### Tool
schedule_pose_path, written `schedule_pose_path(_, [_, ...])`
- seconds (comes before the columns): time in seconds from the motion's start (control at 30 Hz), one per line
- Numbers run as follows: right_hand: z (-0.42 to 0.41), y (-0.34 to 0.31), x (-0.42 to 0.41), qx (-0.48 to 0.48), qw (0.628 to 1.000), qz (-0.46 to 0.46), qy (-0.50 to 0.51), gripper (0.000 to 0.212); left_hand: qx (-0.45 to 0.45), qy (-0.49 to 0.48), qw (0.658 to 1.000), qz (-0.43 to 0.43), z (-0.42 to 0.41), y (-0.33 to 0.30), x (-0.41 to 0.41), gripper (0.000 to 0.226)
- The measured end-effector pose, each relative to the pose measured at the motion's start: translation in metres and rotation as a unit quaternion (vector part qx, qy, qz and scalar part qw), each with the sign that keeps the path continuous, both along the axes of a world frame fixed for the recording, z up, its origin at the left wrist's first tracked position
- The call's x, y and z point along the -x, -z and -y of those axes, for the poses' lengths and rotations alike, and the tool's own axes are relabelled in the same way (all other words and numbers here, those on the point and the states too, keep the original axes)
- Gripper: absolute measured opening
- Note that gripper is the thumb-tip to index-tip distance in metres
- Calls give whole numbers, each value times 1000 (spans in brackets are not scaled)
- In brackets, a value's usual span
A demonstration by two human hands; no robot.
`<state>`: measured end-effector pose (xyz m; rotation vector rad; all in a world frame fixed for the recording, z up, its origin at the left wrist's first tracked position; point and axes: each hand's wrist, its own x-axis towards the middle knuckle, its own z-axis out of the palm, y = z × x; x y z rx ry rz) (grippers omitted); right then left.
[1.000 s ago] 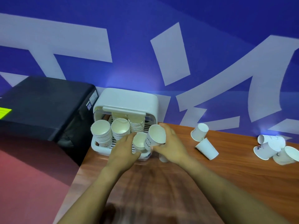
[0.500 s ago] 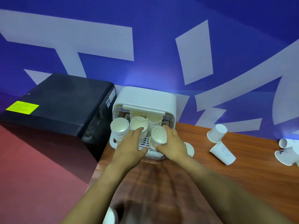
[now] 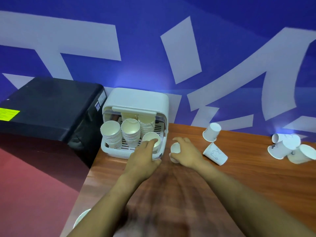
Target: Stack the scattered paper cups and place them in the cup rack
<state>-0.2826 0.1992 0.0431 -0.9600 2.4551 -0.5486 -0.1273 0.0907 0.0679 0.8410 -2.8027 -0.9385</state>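
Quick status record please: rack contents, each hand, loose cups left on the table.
cup rack: white, lid raised, several cup stacks inside
left hand: fingers on the front right stack in the rack
right hand: grip curled round a single cup beside the rack
loose cups: two mid-table, a cluster at the right
table: brown wood

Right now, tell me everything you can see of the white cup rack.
The cup rack is a white, plastic-looking box with rounded corners and its front flap lifted. It stands on the wooden table's left end against the blue wall, beside a black cabinet. Stacks of paper cups lean on its slotted tray. The left hand rests at its front edge, touching the front-right stack.
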Motion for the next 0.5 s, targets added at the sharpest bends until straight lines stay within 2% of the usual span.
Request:
schedule_pose_path(0.3, [-81, 4, 43, 53, 997, 6, 63, 53, -16, 37, 999, 26, -61, 17, 50, 69])
schedule_pose_path(0.5, [-113, 10, 83, 43, 996, 26, 78, 57, 46, 54, 995, 64, -76, 27, 91, 67])
